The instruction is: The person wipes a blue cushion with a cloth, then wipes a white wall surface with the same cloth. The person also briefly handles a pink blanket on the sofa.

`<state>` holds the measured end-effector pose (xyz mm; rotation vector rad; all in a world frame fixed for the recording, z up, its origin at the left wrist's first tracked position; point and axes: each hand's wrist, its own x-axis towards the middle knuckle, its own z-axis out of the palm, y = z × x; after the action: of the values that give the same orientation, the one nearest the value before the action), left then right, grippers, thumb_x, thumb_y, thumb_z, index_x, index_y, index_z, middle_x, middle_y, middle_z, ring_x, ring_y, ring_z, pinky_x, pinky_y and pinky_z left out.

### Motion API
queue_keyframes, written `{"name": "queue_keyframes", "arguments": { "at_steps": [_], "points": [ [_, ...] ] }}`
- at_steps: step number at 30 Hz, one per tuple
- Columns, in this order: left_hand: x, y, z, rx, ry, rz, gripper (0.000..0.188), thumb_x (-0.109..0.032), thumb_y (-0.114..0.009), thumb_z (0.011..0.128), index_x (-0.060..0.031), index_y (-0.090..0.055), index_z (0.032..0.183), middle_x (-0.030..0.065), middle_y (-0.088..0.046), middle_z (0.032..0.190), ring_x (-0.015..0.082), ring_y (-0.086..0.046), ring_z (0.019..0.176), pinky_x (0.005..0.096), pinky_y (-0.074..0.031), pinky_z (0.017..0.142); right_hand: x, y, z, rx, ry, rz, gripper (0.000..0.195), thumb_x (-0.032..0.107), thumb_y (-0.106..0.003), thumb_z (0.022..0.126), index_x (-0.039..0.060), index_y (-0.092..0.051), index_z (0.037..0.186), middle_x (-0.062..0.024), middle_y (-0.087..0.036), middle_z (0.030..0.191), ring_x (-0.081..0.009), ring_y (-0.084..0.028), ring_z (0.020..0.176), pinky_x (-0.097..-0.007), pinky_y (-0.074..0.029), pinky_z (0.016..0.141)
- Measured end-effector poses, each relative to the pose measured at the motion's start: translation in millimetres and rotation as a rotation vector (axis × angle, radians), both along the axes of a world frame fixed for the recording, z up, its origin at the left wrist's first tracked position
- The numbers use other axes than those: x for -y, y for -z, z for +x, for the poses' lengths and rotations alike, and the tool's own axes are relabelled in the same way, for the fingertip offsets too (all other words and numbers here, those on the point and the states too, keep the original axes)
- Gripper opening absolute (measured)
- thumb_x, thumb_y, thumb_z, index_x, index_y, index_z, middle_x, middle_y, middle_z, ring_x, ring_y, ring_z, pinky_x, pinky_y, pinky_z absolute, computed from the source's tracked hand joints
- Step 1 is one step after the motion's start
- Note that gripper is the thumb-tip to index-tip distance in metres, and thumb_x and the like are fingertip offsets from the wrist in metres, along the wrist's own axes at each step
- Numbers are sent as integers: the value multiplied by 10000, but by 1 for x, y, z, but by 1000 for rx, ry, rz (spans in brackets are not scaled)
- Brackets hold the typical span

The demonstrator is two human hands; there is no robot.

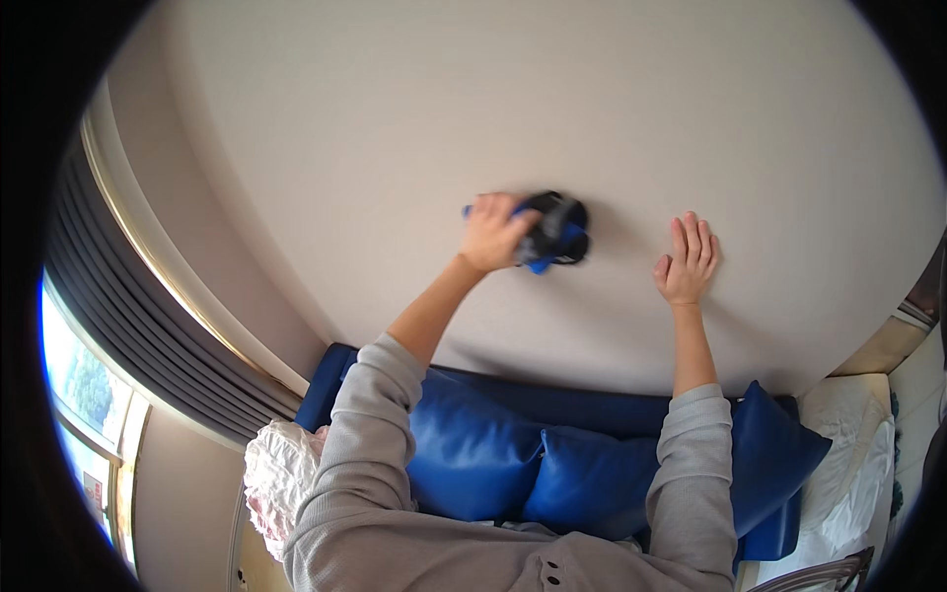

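My left hand grips a black, grey and blue object up against the pale wall. Blur and my fingers hide much of this object, and I cannot tell exactly what it is. A small blue end pokes out on the left side of the hand. Further right, my right hand lies with its palm towards the wall, fingers pointing up and holding nothing. Both forearms reach forward from rolled grey sleeves, above a blue sofa.
Several blue cushions rest on the sofa. White and pink crumpled fabric sits at its left end. Grey curtains hang by a window at far left. White bedding or covering lies beyond the sofa's right end.
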<state>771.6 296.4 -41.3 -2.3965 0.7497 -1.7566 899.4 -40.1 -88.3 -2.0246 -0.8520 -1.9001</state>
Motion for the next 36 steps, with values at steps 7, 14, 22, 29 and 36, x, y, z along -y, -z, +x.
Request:
{"name": "queue_keyframes", "arguments": {
  "at_steps": [7, 14, 22, 29, 36],
  "points": [
    [-31, 22, 4, 348, -174, -484, 589, -199, -797, 599, -125, -590, 1145, 151, -481, 1136, 398, -458, 1042, 528, -380, 876, -7, 1, -3, -4, 1, 27, 521, 316, -385, 945, 172, -536, 1423, -13, -446, 1537, -230, -367, 1426, -466, -286, 1154],
    [16, 31, -8, -106, -132, 16, 395, -217, -716, 706, -243, -618, 1088, 49, -559, 1210, 311, -524, 1085, 486, -402, 941, -2, 1, 0, 4, 8, 14, 533, 313, -384, 939, 175, -529, 1433, -13, -447, 1538, -231, -369, 1425, -460, -275, 1160],
    [-20, -65, -20, -27, -74, 255, 310, -136, -637, 790, -307, -679, 1045, -22, -625, 1236, 226, -549, 1244, 483, -373, 1057, -7, -1, -3, 0, 11, 25, 525, 296, -379, 944, 165, -529, 1430, -21, -450, 1536, -239, -379, 1419, -464, -281, 1158],
    [-45, -189, -5, 455, -131, -116, 456, -238, -772, 663, -222, -701, 1113, 74, -610, 1074, 303, -534, 986, 418, -375, 884, -4, 1, -2, 19, 6, 10, 520, 298, -358, 966, 136, -512, 1436, -51, -447, 1536, -257, -362, 1434, -472, -269, 1161],
    [-34, -68, 1, 420, -160, -144, 324, -403, -702, 764, -301, -717, 1071, 47, -599, 1051, 274, -495, 907, 418, -345, 833, -1, 1, -1, 22, 24, 13, 514, 318, -358, 967, 159, -532, 1423, -33, -459, 1526, -248, -373, 1424, -472, -275, 1155]
  ]
}}
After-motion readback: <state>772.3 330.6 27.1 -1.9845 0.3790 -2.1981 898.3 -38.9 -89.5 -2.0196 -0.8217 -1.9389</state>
